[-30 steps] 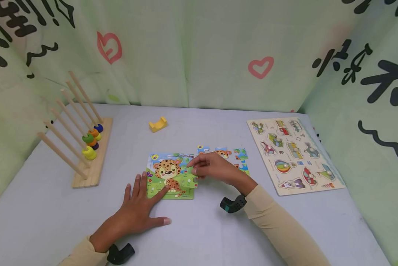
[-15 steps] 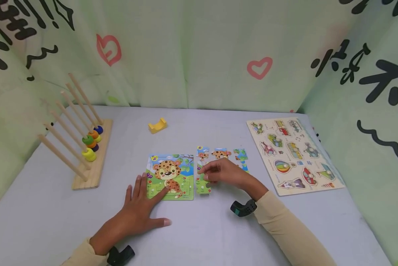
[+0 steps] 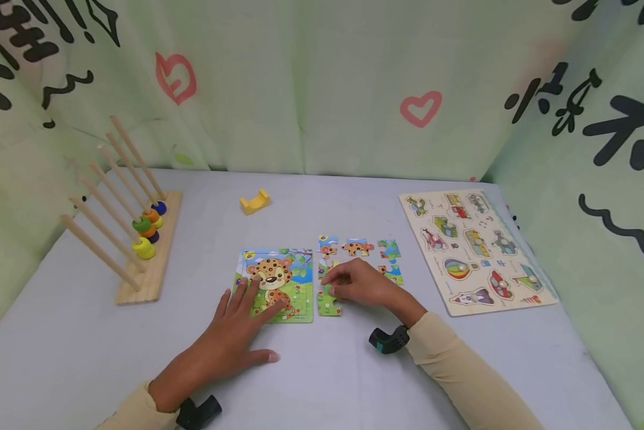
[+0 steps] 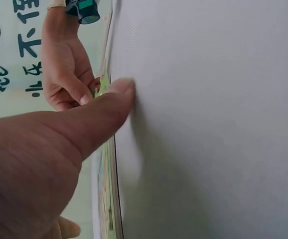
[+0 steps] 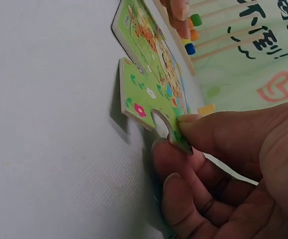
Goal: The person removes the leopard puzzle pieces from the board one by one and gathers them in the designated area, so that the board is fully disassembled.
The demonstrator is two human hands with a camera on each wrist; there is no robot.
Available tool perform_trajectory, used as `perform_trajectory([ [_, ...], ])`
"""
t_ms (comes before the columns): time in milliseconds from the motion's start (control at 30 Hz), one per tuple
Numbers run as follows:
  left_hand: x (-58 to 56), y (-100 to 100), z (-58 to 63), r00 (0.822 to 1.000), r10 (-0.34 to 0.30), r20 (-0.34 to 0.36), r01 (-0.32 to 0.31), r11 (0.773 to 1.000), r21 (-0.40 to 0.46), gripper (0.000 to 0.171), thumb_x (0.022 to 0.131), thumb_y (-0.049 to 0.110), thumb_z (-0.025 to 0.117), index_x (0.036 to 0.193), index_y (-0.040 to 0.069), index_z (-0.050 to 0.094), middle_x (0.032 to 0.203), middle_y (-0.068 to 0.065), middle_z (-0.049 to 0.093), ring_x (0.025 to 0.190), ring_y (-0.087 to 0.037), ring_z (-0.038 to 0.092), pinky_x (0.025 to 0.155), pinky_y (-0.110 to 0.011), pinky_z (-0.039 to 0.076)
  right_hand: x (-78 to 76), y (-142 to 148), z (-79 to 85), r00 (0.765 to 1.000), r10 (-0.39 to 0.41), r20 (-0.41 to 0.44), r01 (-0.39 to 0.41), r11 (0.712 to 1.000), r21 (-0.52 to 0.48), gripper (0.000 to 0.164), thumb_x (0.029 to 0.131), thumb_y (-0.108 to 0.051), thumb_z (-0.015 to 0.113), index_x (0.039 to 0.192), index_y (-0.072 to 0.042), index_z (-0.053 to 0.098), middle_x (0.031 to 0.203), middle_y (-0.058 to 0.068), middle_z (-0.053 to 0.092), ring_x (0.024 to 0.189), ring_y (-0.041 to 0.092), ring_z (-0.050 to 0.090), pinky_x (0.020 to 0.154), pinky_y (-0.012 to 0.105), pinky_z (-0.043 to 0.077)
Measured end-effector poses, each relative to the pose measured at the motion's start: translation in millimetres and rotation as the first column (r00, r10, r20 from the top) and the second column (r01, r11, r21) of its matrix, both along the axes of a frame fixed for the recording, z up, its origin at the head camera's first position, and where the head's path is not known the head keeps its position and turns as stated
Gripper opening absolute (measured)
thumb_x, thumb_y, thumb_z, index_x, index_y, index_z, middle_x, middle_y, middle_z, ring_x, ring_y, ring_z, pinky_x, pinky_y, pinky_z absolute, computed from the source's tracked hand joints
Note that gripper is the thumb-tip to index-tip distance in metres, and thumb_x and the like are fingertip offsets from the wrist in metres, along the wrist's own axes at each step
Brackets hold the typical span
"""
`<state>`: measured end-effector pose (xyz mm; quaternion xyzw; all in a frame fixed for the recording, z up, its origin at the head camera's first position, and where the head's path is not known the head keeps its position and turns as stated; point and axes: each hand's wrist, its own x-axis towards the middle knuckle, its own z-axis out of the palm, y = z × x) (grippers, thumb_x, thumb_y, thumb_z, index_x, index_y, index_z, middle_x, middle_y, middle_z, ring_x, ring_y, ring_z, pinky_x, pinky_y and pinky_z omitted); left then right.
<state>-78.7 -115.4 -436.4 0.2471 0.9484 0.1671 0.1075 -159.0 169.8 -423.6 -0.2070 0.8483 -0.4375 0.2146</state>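
Note:
A square leopard puzzle board (image 3: 295, 298) lies mid-table, green at the bottom with blue sky above. My left hand (image 3: 230, 340) is spread flat, its fingertips resting on the board's left part and its thumb out over the cloth. Between thumb and fingers my right hand (image 3: 362, 283) pinches a green jigsaw piece (image 5: 146, 94) printed with flowers, just right of the board. In the right wrist view this piece is tilted, with its shadow on the cloth. Beyond my right hand lie loose jigsaw pieces (image 3: 358, 247), some partly hidden by it.
On the left stands a wooden peg rack (image 3: 155, 280) with several coloured beads on its rods. A yellow curved block (image 3: 255, 202) lies toward the back. At the right is a wooden picture puzzle board (image 3: 475, 254). A printed curtain (image 3: 300, 89) closes off the back.
My right hand has carried the green jigsaw piece from over the board's right edge to the right of it. My left fingers have slid slightly further onto the board.

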Motion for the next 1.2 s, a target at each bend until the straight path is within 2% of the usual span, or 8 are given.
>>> perform_trajectory([
  [133, 0.0, 3, -2.1, 1.000, -0.017, -0.011, 0.017, 1.000, -0.008, 0.086, 0.076, 0.063, 0.071, 0.150, 0.034, 0.038, 0.160, -0.022, -0.002, 0.143, -0.047, -0.008, 0.109, -0.065, 0.008, -0.5, -1, 0.0, 0.999, 0.005, -0.041, -0.003, 0.999, 0.035, 0.015, 0.089, 0.000, 0.065, 0.101, -0.003, 0.073, 0.082, 0.000, 0.064, 0.066, 0.012, 0.052, 0.060, 0.025, 0.044],
  [300, 0.4, 3, -7.0, 0.998, -0.042, 0.055, 0.046, 0.997, -0.065, 0.090, 0.075, 0.072, 0.064, 0.152, 0.037, 0.033, 0.159, -0.023, -0.010, 0.142, -0.048, -0.012, 0.108, -0.067, 0.003, -0.3, -3, 0.1, 0.998, 0.007, -0.063, -0.003, 0.998, 0.070, 0.014, 0.089, 0.000, 0.067, 0.100, -0.005, 0.073, 0.081, -0.002, 0.064, 0.068, 0.011, 0.052, 0.062, 0.025, 0.044],
  [433, 0.5, 3, -8.3, 0.997, -0.042, 0.071, 0.048, 0.996, -0.081, 0.089, 0.075, 0.074, 0.062, 0.151, 0.038, 0.033, 0.159, -0.025, -0.008, 0.141, -0.048, -0.014, 0.108, -0.066, 0.001, -0.7, -5, 0.9, 0.994, 0.011, -0.107, 0.001, 0.994, 0.113, 0.010, 0.087, -0.004, 0.071, 0.097, -0.007, 0.073, 0.078, -0.004, 0.062, 0.068, 0.011, 0.052, 0.061, 0.025, 0.045],
  [567, 0.7, 3, -7.4, 0.996, -0.046, 0.082, 0.053, 0.994, -0.093, 0.087, 0.076, 0.074, 0.061, 0.151, 0.038, 0.035, 0.159, -0.026, -0.005, 0.141, -0.048, -0.015, 0.108, -0.065, 0.000, -1.0, -7, 2.0, 0.987, -0.016, -0.161, 0.040, 0.988, 0.148, 0.010, 0.086, -0.004, 0.072, 0.094, -0.008, 0.071, 0.077, -0.004, 0.059, 0.068, 0.012, 0.051, 0.061, 0.026, 0.045],
  [700, 0.2, 4, -5.5, 0.995, -0.046, 0.090, 0.054, 0.994, -0.095, 0.086, 0.076, 0.073, 0.062, 0.150, 0.036, 0.037, 0.158, -0.027, -0.003, 0.141, -0.049, -0.015, 0.108, -0.066, 0.001, -2.1, -13, 4.9, 0.978, -0.046, -0.203, 0.073, 0.989, 0.127, 0.009, 0.090, -0.005, 0.066, 0.096, -0.009, 0.071, 0.079, -0.003, 0.059, 0.067, 0.014, 0.051, 0.060, 0.028, 0.044],
  [833, -0.7, 5, -3.5, 0.995, -0.035, 0.093, 0.046, 0.992, -0.115, 0.087, 0.075, 0.074, 0.062, 0.150, 0.036, 0.038, 0.158, -0.027, -0.003, 0.139, -0.052, -0.016, 0.108, -0.067, 0.003, -3.9, -22, 8.7, 0.977, -0.053, -0.209, 0.070, 0.995, 0.076, 0.011, 0.095, -0.010, 0.061, 0.100, -0.009, 0.071, 0.086, -0.004, 0.063, 0.072, 0.013, 0.053, 0.064, 0.028, 0.045],
  [1100, -1.7, 5, 0.9, 0.995, -0.052, 0.091, 0.062, 0.992, -0.110, 0.084, 0.077, 0.071, 0.063, 0.149, 0.034, 0.040, 0.157, -0.030, -0.001, 0.138, -0.055, -0.014, 0.107, -0.069, 0.005, -8.4, -46, 14.1, 0.987, 0.023, -0.157, -0.023, 1.000, 0.007, 0.024, 0.099, -0.008, 0.049, 0.106, -0.007, 0.072, 0.087, 0.001, 0.065, 0.073, 0.014, 0.053, 0.064, 0.028, 0.044],
  [1200, -1.5, 6, 0.9, 0.994, -0.060, 0.093, 0.070, 0.992, -0.105, 0.084, 0.078, 0.071, 0.063, 0.149, 0.033, 0.040, 0.157, -0.030, 0.000, 0.138, -0.056, -0.014, 0.106, -0.069, 0.006, -8.2, -53, 15.8, 0.988, 0.046, -0.149, -0.048, 0.999, -0.014, 0.025, 0.098, -0.006, 0.048, 0.107, -0.004, 0.071, 0.092, 0.004, 0.068, 0.077, 0.014, 0.057, 0.069, 0.028, 0.047],
])
